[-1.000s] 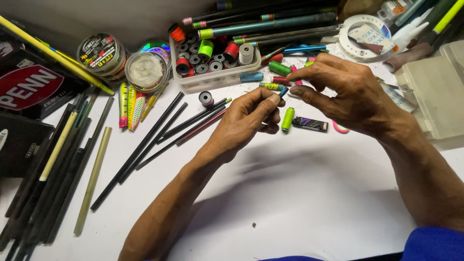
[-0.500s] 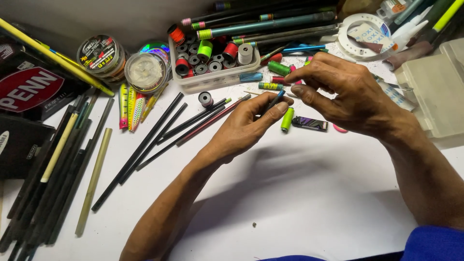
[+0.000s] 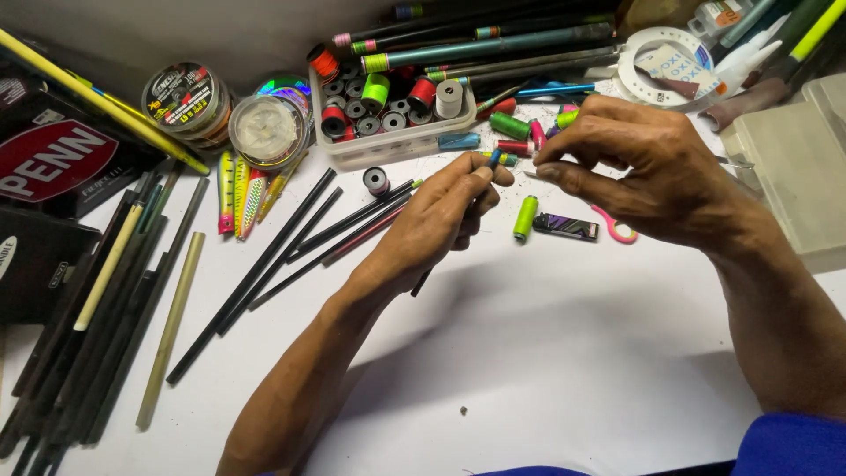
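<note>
White tabletop; left hand (image 3: 436, 220) grips thin black blue-tipped rod (image 3: 490, 162).

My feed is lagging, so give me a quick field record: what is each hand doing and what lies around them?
left hand: grips a thin dark rod, tip end raised
right hand: fingers pinched beside the rod's tip, apart from the table
near hands: green thread spool, dark lighter
behind: clear tray of thread spools
left side: loose dark rods, fishing lures
</note>
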